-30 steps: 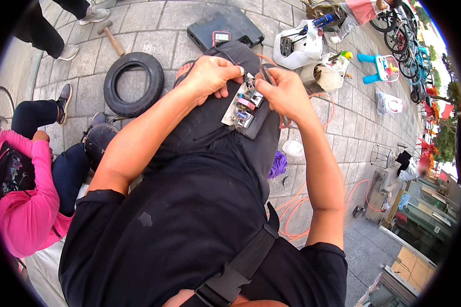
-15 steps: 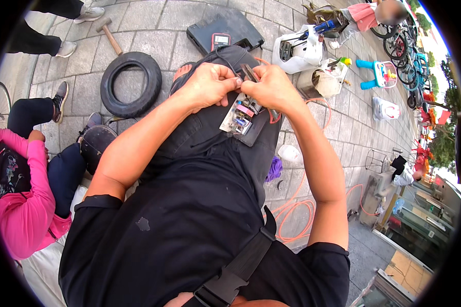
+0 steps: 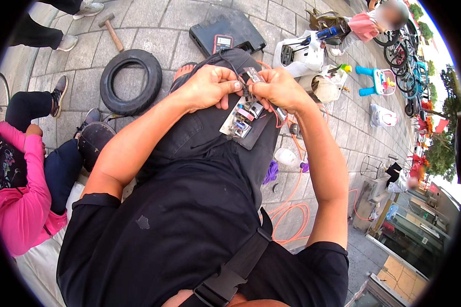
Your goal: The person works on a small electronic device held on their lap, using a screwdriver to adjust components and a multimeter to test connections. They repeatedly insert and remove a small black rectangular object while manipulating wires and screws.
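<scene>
An open circuit board (image 3: 234, 128) with a blue capacitor and other small parts lies on my dark-trousered lap, beside a dark flat casing piece (image 3: 253, 137). My left hand (image 3: 210, 88) pinches a black cable (image 3: 228, 62) just above the board. From the other side, my right hand (image 3: 280, 91) is closed on a flat grey metal piece (image 3: 254, 74) that sticks up past the thumb. The fingertips of both hands almost meet. Thin red wires (image 3: 280, 121) hang below my right hand. The exact joint between cable and board is hidden by my fingers.
Ahead lie a black tool case (image 3: 225, 30) with a red multimeter (image 3: 222, 43), a tyre (image 3: 107, 82) and a hammer (image 3: 112, 35). On the right are a white container (image 3: 297, 56), an orange hose (image 3: 292, 217) and a white bottle (image 3: 287, 157). A person in pink (image 3: 28, 179) sits at left.
My right hand has turned slightly, and the grey metal piece shows more of its flat face. My left hand stays nearly in place, still pinching. The view has shifted a little.
</scene>
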A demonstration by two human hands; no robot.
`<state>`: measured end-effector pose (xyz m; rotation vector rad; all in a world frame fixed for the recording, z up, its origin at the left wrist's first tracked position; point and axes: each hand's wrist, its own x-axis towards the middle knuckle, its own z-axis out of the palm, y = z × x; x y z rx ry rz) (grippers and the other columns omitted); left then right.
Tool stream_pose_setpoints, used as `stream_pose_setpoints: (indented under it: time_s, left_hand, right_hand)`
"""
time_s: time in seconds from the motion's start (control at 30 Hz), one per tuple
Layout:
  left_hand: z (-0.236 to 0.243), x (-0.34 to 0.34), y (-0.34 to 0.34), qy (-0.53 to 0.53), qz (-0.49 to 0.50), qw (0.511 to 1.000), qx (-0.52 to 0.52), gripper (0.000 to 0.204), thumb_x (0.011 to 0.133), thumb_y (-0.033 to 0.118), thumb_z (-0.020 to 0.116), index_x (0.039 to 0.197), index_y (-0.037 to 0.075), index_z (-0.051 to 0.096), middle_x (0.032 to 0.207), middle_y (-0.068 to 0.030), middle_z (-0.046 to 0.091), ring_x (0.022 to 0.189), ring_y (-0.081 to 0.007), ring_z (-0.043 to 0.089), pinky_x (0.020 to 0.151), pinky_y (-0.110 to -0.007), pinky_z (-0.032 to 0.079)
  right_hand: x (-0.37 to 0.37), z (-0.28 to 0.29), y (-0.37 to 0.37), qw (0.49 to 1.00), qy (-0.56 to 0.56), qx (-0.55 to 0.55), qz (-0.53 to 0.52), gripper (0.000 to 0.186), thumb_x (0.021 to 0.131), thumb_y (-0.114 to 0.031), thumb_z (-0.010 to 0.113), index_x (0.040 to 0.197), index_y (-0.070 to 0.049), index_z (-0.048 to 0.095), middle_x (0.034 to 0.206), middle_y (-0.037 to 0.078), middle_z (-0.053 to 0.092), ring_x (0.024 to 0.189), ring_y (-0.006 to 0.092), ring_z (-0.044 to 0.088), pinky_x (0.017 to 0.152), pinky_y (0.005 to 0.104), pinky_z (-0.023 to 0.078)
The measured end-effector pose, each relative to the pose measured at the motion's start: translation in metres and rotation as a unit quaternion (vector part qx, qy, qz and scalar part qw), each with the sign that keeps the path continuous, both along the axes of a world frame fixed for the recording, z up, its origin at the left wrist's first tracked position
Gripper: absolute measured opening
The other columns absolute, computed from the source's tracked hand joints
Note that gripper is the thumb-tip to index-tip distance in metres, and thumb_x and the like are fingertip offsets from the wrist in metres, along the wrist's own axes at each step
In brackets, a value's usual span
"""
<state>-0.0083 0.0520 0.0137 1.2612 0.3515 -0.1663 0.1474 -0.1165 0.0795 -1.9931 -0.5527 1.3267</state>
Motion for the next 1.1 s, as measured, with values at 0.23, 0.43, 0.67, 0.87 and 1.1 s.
stream_pose_setpoints:
  time_s: [0.23,0.43,0.67,0.87,1.1]
  left_hand:
    - [0.001,0.000,0.000,0.008,-0.017,1.000,0.010,0.017,0.112,0.014,0.066,0.111,-0.001,0.075,0.103,-0.0077,0.079,0.062,-0.0089,0.066,0.056,-0.026,0.054]
    - [0.004,0.000,-0.006,0.022,0.006,0.999,0.026,0.017,0.109,0.015,0.072,0.107,-0.002,0.075,0.100,-0.0086,0.081,0.060,-0.0092,0.065,0.054,-0.026,0.054]
    - [-0.003,0.001,-0.004,0.020,0.003,0.999,0.030,0.016,0.109,0.014,0.072,0.106,-0.002,0.075,0.098,-0.0093,0.081,0.060,-0.0088,0.066,0.053,-0.026,0.053]
    - [-0.013,-0.002,-0.003,-0.027,-0.007,1.000,0.011,0.015,0.109,0.014,0.072,0.105,-0.001,0.073,0.098,-0.0092,0.081,0.061,-0.0096,0.066,0.054,-0.025,0.053]
    - [-0.017,-0.005,0.005,-0.038,-0.025,0.999,-0.011,0.019,0.111,0.018,0.071,0.113,0.000,0.074,0.103,-0.0076,0.080,0.068,-0.0090,0.069,0.060,-0.025,0.055]
  right_hand:
    - [-0.002,0.004,-0.003,1.000,-0.002,-0.004,-0.010,0.017,0.097,-0.014,0.077,0.102,0.002,0.074,0.070,0.002,0.067,0.050,0.0086,0.059,0.044,0.0266,0.045]
    - [-0.009,0.010,-0.001,0.999,-0.047,-0.026,0.006,0.022,0.095,-0.020,0.080,0.097,0.002,0.076,0.070,0.002,0.068,0.051,0.0084,0.059,0.046,0.0279,0.045]
    - [-0.010,0.005,0.007,0.986,-0.149,-0.051,0.048,0.033,0.085,-0.026,0.084,0.098,0.004,0.079,0.070,0.005,0.069,0.056,0.0108,0.059,0.050,0.0323,0.045]
    - [-0.013,0.006,0.003,0.999,-0.046,-0.002,0.009,0.025,0.089,-0.020,0.079,0.098,0.004,0.080,0.074,0.005,0.070,0.057,0.0105,0.061,0.050,0.0299,0.047]
    - [-0.009,0.001,0.003,1.000,0.003,-0.002,-0.028,0.020,0.091,-0.016,0.075,0.097,0.004,0.077,0.075,0.005,0.068,0.055,0.0106,0.061,0.047,0.0304,0.045]
